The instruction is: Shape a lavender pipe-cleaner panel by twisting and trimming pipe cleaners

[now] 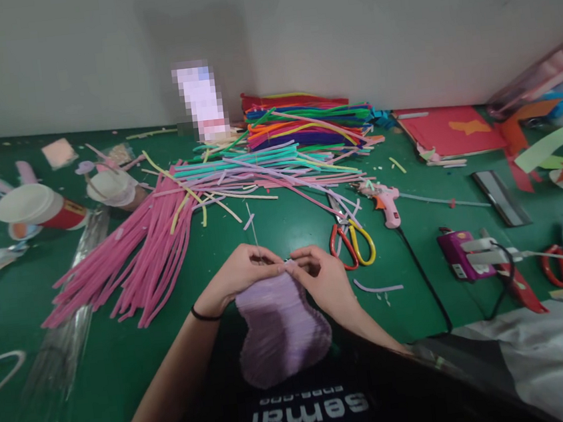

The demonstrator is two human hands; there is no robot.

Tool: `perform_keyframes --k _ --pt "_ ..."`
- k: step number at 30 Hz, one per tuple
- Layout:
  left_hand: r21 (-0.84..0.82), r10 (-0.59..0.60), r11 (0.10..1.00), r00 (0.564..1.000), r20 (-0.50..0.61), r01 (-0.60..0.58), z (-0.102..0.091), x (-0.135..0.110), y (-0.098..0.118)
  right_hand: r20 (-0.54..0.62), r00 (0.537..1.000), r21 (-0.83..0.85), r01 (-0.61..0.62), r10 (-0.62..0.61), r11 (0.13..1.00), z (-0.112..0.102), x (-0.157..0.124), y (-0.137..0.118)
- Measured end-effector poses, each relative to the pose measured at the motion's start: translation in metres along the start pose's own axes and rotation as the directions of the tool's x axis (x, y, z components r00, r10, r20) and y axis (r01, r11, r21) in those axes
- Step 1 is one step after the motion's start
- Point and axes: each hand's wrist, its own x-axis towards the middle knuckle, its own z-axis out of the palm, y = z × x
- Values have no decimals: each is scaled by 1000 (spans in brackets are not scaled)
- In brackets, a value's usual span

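Left hand and right hand pinch the top edge of the lilac woven piece, seemingly mostly built, pink stems unused nearby

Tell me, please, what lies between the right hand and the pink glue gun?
In the head view, scissors with red and yellow handles lie between the right hand and the pink glue gun.
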Motion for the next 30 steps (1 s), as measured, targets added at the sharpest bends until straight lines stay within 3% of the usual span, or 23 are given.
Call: perform_keyframes --k 6,10,18,23,30 --pt "-12 9 1000 1000 1 -9 -3 0 1 80 996 122 -44 35 992 -8 7 3" --pt "-6 -18 1000 992 122 19 -8 -3 2 132 989 152 -89 70 984 -13 12 5" --pt "8 -10 1000 952 307 8 -22 -6 1 179 983 79 -62 47 995 -17 14 4" --pt "13 -57 998 962 266 55 -30 -7 -1 181 983 89 -60 43 994 -16 15 9" --pt "77 -89 994 977 194 76 -19 -5 0 216 975 161 -89 53 983 -14 16 11"
